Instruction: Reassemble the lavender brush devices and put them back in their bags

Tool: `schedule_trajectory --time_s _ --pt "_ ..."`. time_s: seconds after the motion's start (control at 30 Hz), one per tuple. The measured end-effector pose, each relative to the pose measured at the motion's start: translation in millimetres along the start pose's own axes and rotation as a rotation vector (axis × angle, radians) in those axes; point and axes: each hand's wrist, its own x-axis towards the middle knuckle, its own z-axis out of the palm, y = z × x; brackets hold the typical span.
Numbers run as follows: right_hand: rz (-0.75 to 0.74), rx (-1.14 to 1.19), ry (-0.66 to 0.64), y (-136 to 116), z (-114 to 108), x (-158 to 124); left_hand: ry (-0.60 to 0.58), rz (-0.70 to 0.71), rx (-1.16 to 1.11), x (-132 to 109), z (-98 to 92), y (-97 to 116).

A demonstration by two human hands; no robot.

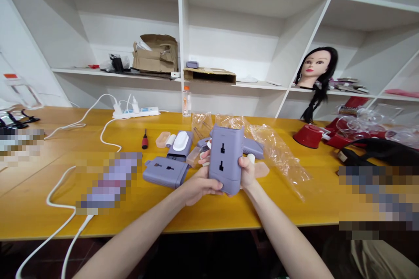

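Upright above the table, a purple plastic housing (226,152) with two dark keyhole-like slots is held between both hands. My left hand (200,183) grips its lower left side, the thumb lying across the bottom front. At the right edge, my right hand (248,170) presses its thumb against the side; its other fingers are mostly hidden behind. Beside my left hand lies a similar purple housing (165,170). Further back, an opened purple case (180,150) carries a white oval part (181,140). Another purple piece (253,148) rests partly hidden behind the held housing.
Crinkled clear plastic bags (281,156) spread behind and to the right. A red-handled screwdriver (145,140), a pale pink cup (163,139) and a white power strip (137,112) are on the left. Red cups (307,136) and a black strap (376,152) lie at right.
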Motion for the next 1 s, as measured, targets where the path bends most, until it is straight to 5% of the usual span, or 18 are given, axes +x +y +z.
schedule_trajectory --time_s 0.13,0.47,1.0 --pt "0.092 0.090 -0.083 5.4 -0.2 2.0 0.042 0.044 0.032 2.6 -0.5 -4.9" --pt "-0.066 0.020 -0.103 4.2 8.1 11.7 0.347 0.379 0.135 12.7 -7.4 -3.0" --pt "0.021 0.000 0.037 8.0 8.9 9.2 0.466 0.336 0.226 15.5 -14.5 -7.9"
